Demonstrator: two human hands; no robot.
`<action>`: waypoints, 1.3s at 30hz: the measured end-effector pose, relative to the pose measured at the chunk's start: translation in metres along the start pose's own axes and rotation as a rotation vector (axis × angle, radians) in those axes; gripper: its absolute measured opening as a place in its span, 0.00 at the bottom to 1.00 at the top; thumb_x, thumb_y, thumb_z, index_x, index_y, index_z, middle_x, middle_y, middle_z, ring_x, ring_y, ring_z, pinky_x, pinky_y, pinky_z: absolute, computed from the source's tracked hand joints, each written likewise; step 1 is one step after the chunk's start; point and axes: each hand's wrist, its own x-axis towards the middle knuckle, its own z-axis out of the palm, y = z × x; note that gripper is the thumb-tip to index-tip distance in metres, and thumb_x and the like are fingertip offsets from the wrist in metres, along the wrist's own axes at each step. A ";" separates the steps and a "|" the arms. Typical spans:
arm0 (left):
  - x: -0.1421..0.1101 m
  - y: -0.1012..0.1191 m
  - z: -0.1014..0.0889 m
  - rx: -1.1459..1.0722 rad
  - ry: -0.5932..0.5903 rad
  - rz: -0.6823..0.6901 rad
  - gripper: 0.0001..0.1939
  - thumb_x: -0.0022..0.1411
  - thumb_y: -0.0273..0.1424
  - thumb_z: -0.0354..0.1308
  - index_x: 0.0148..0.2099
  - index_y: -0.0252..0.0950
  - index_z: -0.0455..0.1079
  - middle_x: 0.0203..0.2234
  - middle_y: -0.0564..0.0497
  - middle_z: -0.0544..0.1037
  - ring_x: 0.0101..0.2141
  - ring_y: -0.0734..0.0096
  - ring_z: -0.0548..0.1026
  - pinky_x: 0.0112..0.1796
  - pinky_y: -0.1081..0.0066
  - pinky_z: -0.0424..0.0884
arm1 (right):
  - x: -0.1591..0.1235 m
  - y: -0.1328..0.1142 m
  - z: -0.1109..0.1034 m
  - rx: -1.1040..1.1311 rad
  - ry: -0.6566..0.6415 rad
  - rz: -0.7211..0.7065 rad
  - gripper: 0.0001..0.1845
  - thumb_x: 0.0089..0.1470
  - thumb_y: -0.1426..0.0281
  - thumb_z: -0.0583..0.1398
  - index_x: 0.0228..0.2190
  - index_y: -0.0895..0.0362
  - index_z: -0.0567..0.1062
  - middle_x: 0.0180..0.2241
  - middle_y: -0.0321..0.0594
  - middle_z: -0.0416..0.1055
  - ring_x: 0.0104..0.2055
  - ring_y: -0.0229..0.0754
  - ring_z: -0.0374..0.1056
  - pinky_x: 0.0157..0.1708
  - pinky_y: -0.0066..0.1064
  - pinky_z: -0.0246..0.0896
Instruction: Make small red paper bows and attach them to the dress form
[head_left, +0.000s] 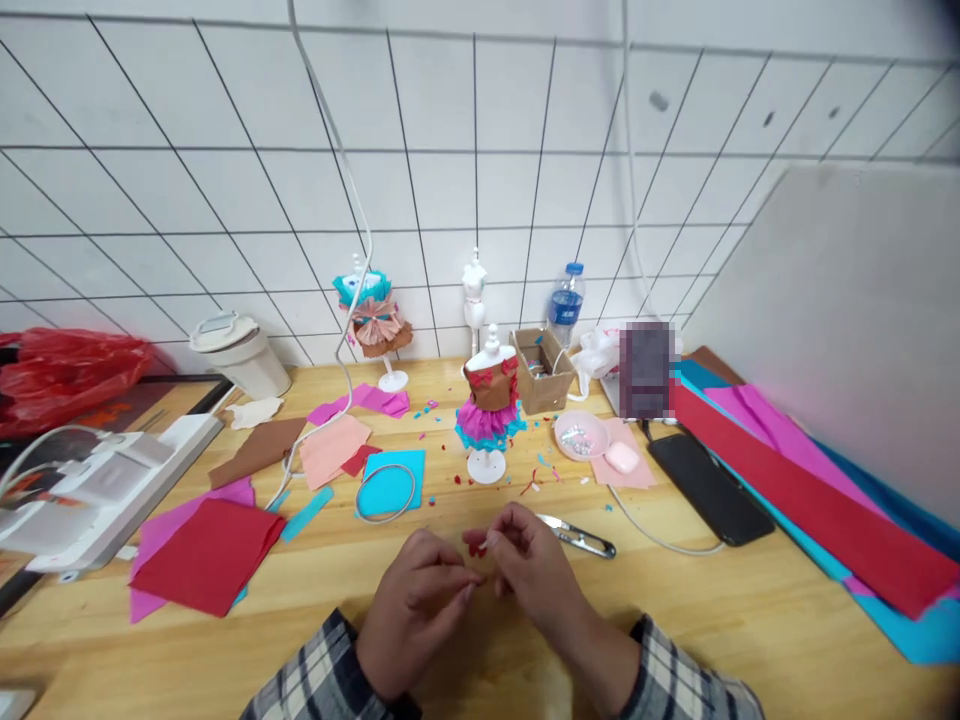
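Between the thumb and finger of my right hand (529,565), a small piece of red crepe paper (474,541) is pinched. My left hand (424,600) is closed in a pinch just left of it; whatever lies between those fingertips is too small to make out. Thread snips (577,537) lie on the table beyond my right hand, partly hidden by it. In front of both hands stands a mini dress form (492,385) in a brown bodice with red trim and a purple and blue ruffled skirt. Tiny red and blue paper scraps surround its base.
A blue paper square (392,480) with a cable loop lies left of centre. Red sheets (214,555) lie farther left, beside a power strip (142,490). To the right are a pink dish (581,420), a phone (711,487) and long paper strips (817,500). A cardboard box (541,385) stands behind.
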 end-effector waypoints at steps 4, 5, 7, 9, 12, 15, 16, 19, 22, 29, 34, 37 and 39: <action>0.002 -0.002 0.000 0.003 0.022 0.014 0.10 0.60 0.27 0.54 0.39 0.43 0.77 0.26 0.50 0.75 0.30 0.70 0.73 0.29 0.72 0.70 | -0.002 -0.006 0.000 0.117 -0.011 -0.008 0.17 0.45 0.61 0.63 0.25 0.56 0.60 0.26 0.36 0.74 0.19 0.31 0.64 0.15 0.20 0.56; 0.002 -0.002 0.000 -0.002 0.047 -0.004 0.10 0.60 0.28 0.55 0.38 0.43 0.77 0.26 0.50 0.75 0.30 0.70 0.73 0.29 0.72 0.70 | -0.002 -0.008 -0.001 0.146 -0.001 -0.019 0.17 0.45 0.61 0.63 0.25 0.56 0.61 0.25 0.35 0.73 0.22 0.33 0.66 0.18 0.21 0.59; 0.002 -0.003 -0.002 -0.016 0.095 -0.047 0.09 0.61 0.29 0.55 0.38 0.43 0.77 0.26 0.50 0.76 0.29 0.70 0.74 0.29 0.72 0.71 | -0.002 -0.012 -0.005 0.189 0.029 -0.033 0.16 0.44 0.62 0.65 0.25 0.56 0.62 0.25 0.35 0.71 0.27 0.34 0.68 0.22 0.22 0.63; 0.002 -0.004 -0.004 -0.029 0.135 -0.087 0.09 0.61 0.31 0.55 0.37 0.43 0.77 0.25 0.51 0.76 0.29 0.70 0.74 0.29 0.73 0.71 | 0.002 -0.015 -0.013 0.174 0.074 -0.056 0.16 0.42 0.61 0.65 0.27 0.56 0.65 0.25 0.34 0.70 0.27 0.36 0.67 0.20 0.22 0.63; 0.001 -0.006 -0.004 -0.043 0.174 -0.124 0.09 0.61 0.32 0.55 0.36 0.42 0.77 0.25 0.52 0.77 0.29 0.71 0.75 0.30 0.73 0.71 | 0.015 -0.022 -0.035 -0.046 0.152 -0.172 0.17 0.45 0.59 0.63 0.35 0.56 0.72 0.28 0.37 0.71 0.27 0.39 0.67 0.18 0.26 0.64; 0.001 -0.008 -0.002 -0.057 0.187 -0.165 0.09 0.61 0.33 0.55 0.35 0.42 0.77 0.25 0.52 0.78 0.29 0.70 0.75 0.31 0.72 0.72 | 0.031 -0.029 -0.067 -0.396 0.271 -0.358 0.16 0.52 0.59 0.57 0.35 0.57 0.76 0.36 0.45 0.75 0.36 0.45 0.70 0.32 0.36 0.69; 0.001 -0.009 -0.001 -0.060 0.187 -0.184 0.09 0.61 0.33 0.55 0.35 0.42 0.77 0.25 0.52 0.78 0.30 0.70 0.75 0.32 0.72 0.72 | 0.036 -0.030 -0.078 -0.484 0.293 -0.435 0.16 0.54 0.61 0.56 0.37 0.57 0.77 0.38 0.46 0.75 0.41 0.46 0.70 0.39 0.39 0.68; 0.001 -0.011 0.001 -0.063 0.187 -0.234 0.10 0.62 0.34 0.54 0.35 0.41 0.77 0.26 0.51 0.78 0.30 0.69 0.75 0.33 0.71 0.72 | 0.047 -0.025 -0.105 -0.653 0.332 -0.521 0.17 0.56 0.64 0.52 0.40 0.56 0.77 0.41 0.45 0.76 0.45 0.47 0.70 0.48 0.44 0.62; 0.002 -0.011 0.002 -0.058 0.186 -0.258 0.10 0.62 0.34 0.54 0.35 0.40 0.77 0.26 0.51 0.78 0.30 0.70 0.75 0.33 0.71 0.72 | 0.052 -0.016 -0.117 -0.725 0.326 -0.490 0.17 0.57 0.65 0.52 0.43 0.56 0.76 0.39 0.43 0.77 0.45 0.46 0.71 0.49 0.42 0.62; 0.003 -0.010 0.003 -0.039 0.174 -0.248 0.10 0.61 0.34 0.54 0.35 0.40 0.77 0.26 0.50 0.78 0.31 0.68 0.75 0.33 0.71 0.73 | 0.048 -0.040 -0.127 -0.677 0.484 -0.499 0.17 0.55 0.62 0.54 0.38 0.56 0.79 0.38 0.44 0.77 0.37 0.46 0.72 0.37 0.36 0.66; 0.002 -0.014 0.003 -0.017 0.176 -0.228 0.10 0.61 0.35 0.54 0.35 0.42 0.77 0.26 0.51 0.78 0.30 0.69 0.76 0.31 0.72 0.74 | 0.054 -0.095 -0.129 -0.798 0.519 -0.651 0.16 0.55 0.65 0.54 0.39 0.53 0.79 0.37 0.41 0.78 0.38 0.44 0.72 0.35 0.32 0.65; 0.003 -0.017 0.004 0.002 0.176 -0.216 0.11 0.61 0.36 0.54 0.35 0.42 0.77 0.26 0.50 0.79 0.30 0.69 0.76 0.32 0.72 0.74 | 0.080 -0.130 -0.120 -1.101 0.486 -0.707 0.15 0.58 0.67 0.54 0.39 0.51 0.79 0.39 0.37 0.77 0.39 0.41 0.71 0.39 0.30 0.63; 0.005 -0.018 0.004 0.010 0.181 -0.217 0.12 0.62 0.37 0.53 0.35 0.41 0.77 0.26 0.50 0.79 0.30 0.68 0.76 0.32 0.71 0.74 | 0.103 -0.148 -0.112 -1.390 0.468 -0.609 0.16 0.60 0.67 0.52 0.43 0.49 0.77 0.42 0.35 0.76 0.43 0.41 0.70 0.41 0.29 0.62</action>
